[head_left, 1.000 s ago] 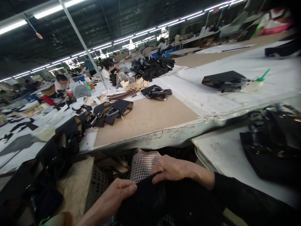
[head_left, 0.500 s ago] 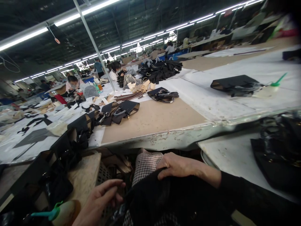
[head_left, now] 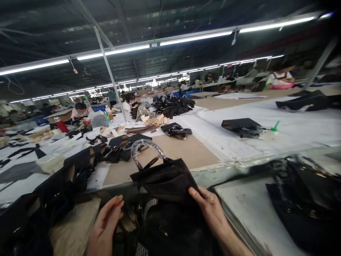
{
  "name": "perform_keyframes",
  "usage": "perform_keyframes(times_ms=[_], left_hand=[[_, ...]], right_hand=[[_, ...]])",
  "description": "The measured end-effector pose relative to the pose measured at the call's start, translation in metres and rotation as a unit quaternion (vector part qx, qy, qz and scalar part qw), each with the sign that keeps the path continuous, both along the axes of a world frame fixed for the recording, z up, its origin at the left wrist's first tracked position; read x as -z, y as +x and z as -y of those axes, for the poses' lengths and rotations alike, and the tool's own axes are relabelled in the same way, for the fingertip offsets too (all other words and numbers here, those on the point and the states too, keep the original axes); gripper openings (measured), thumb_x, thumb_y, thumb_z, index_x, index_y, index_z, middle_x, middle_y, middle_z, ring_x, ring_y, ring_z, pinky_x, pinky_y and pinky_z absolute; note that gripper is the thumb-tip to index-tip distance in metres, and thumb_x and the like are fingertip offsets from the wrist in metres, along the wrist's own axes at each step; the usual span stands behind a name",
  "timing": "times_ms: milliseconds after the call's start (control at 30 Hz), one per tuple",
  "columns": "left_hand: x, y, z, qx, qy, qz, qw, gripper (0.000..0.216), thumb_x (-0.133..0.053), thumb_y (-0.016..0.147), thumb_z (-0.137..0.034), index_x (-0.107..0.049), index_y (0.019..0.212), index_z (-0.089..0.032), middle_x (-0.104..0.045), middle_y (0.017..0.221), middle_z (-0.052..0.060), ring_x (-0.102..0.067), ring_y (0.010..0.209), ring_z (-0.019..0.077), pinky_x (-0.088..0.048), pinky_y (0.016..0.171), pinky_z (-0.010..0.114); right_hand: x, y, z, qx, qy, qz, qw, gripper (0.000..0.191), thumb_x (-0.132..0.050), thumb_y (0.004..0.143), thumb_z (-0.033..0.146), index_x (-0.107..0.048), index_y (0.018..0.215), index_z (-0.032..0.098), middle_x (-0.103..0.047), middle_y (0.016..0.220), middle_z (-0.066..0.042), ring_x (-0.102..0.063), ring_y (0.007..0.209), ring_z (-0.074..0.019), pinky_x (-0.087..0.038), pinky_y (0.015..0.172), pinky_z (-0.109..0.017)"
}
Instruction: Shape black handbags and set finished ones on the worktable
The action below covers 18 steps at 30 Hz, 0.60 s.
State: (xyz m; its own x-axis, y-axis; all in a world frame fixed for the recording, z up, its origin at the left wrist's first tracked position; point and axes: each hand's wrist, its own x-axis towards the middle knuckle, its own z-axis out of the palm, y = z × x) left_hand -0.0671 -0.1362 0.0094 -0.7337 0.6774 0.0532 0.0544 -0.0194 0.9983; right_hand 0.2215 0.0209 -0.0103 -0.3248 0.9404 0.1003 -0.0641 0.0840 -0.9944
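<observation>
Apparently positioning the black bag [head_left: 163, 177], gripping its right side with the right hand [head_left: 209, 204], left hand [head_left: 109, 215] open and empty near left, probably needing two-handed steadying next.

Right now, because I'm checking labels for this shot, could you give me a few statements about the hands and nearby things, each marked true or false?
1. The right hand grips the black bag. True.
2. Both hands are on the bag. False: the left hand is open and apart from it.
3. The bag's handle arches above it. True.
4. The red flask is on the right side of the view. False: it is on the left.
5. The brown sheet lies beyond the bag. True.
</observation>
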Motion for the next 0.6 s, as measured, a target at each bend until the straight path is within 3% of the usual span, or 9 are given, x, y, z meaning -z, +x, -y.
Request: perform_keyframes(times_ms=[100,167,233,300,400,533,600], left_hand=[[-0.013,-0.029,0.014,-0.098,0.001,-0.043,0.994,0.056,-0.076,0.073,-0.061,-0.072,0.111,-0.019,-0.076,0.116,0.008,-0.072,0.104,0.0282,-0.062,0.079,0.029],[-0.031,-0.036,0.026,-0.107,-0.013,-0.149,0.983,0.045,-0.072,0.082,-0.055,-0.072,0.112,-0.022,-0.079,0.105,0.005,-0.075,0.095,0.0247,-0.063,0.077,0.027],[-0.049,-0.028,0.034,-0.028,-0.014,-0.292,0.956,0.033,-0.07,0.086,-0.045,-0.074,0.113,-0.026,-0.079,0.106,0.003,-0.074,0.098,0.0233,-0.062,0.08,0.025],[-0.058,-0.01,0.034,0.123,-0.011,-0.399,0.909,0.029,-0.071,0.087,-0.035,-0.076,0.114,-0.029,-0.076,0.119,0.003,-0.071,0.108,0.0236,-0.061,0.082,0.023],[-0.055,0.015,0.027,0.293,-0.062,-0.388,0.872,0.03,-0.066,0.091,-0.028,-0.074,0.119,-0.031,-0.07,0.129,0.006,-0.071,0.108,0.0216,-0.061,0.071,0.019],[-0.037,0.032,0.024,0.333,-0.111,-0.287,0.891,0.018,-0.069,0.091,-0.031,-0.08,0.105,-0.03,-0.075,0.117,0.005,-0.071,0.108,0.0238,-0.057,0.095,0.03],[-0.031,0.037,0.027,0.327,-0.124,-0.235,0.907,0.017,-0.068,0.09,-0.033,-0.082,0.101,-0.029,-0.075,0.118,0.007,-0.072,0.105,0.0256,-0.059,0.09,0.032]], right_hand=[[0.018,0.003,0.021,0.009,0.106,0.119,0.987,0.038,-0.057,0.095,0.052,-0.076,0.114,0.025,-0.079,0.101,-0.003,-0.072,0.097,-0.0282,-0.058,0.08,-0.028],[0.028,0.006,0.03,0.015,0.21,0.188,0.959,0.031,-0.057,0.097,0.047,-0.076,0.114,0.03,-0.079,0.105,-0.001,-0.074,0.096,-0.0248,-0.059,0.082,-0.026],[0.038,0.006,0.038,0.024,0.3,0.235,0.924,0.025,-0.059,0.097,0.043,-0.075,0.113,0.033,-0.08,0.103,0.001,-0.076,0.091,-0.0213,-0.06,0.08,-0.024],[0.046,0.005,0.044,0.018,0.36,0.262,0.895,0.024,-0.058,0.098,0.041,-0.074,0.114,0.034,-0.08,0.1,0.001,-0.077,0.086,-0.0192,-0.061,0.076,-0.022],[0.055,0.003,0.054,0.011,0.41,0.278,0.869,0.026,-0.054,0.1,0.041,-0.074,0.114,0.03,-0.081,0.099,0.0,-0.078,0.085,-0.0187,-0.062,0.073,-0.022],[0.064,0.006,0.063,0.029,0.424,0.306,0.852,0.028,-0.052,0.101,0.038,-0.073,0.116,0.027,-0.08,0.101,-0.002,-0.078,0.085,-0.02,-0.062,0.071,-0.023],[0.069,0.009,0.065,0.03,0.425,0.316,0.848,0.028,-0.052,0.101,0.036,-0.073,0.118,0.026,-0.08,0.102,-0.002,-0.077,0.085,-0.0204,-0.062,0.072,-0.024]])
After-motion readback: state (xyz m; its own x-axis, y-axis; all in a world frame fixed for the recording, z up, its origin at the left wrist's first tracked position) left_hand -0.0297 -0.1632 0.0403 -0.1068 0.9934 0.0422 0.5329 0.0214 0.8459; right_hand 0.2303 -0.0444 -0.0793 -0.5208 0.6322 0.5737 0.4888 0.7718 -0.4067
